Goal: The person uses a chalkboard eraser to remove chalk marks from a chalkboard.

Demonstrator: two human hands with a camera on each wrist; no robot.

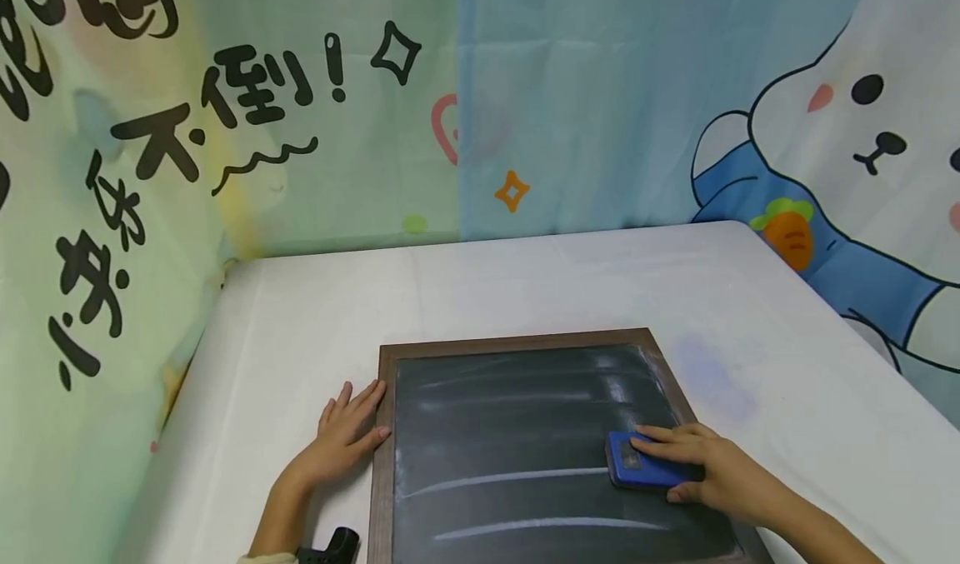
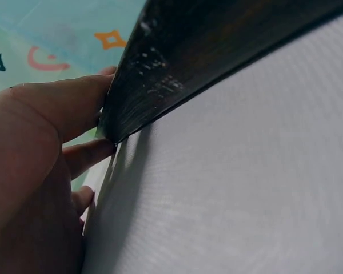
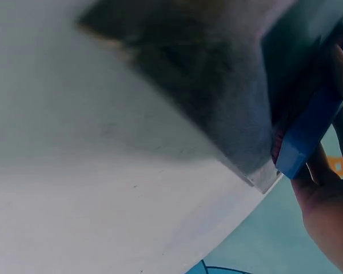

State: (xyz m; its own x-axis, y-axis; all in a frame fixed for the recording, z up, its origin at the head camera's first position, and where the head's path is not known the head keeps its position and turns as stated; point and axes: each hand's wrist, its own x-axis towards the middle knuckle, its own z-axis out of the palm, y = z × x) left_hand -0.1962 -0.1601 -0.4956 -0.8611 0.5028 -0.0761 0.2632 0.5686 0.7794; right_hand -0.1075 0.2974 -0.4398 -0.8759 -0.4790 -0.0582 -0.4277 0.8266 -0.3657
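- Lying nearest the person, the lower chalk streak (image 1: 551, 521) runs left to right across the chalkboard (image 1: 487, 431), apart from the eraser (image 1: 647, 469) and closer to the person than it.
- Just beyond is the upper chalk streak (image 1: 510, 476), roughly parallel; its right end meets the eraser's left end, so the line leads off leftward from there.
- The right hand (image 1: 716, 468) grips the blue eraser on the board's right part, thumb at its near side, fingers over its top and far side. The eraser's long axis lies roughly left to right, about in line with the upper streak; this hand reaches it from the right.
- The left hand (image 1: 345, 431) lies outside the board, well apart from the eraser, fingers extended and spread, fingertips and thumb touching the left side of the wooden frame (image 1: 517, 346).
- Farther up the board, pale smears (image 1: 618, 389) lie beyond the eraser.
- Past the frame's far side stretches the white table (image 1: 337, 297), with a printed curtain (image 1: 570, 131) behind it.
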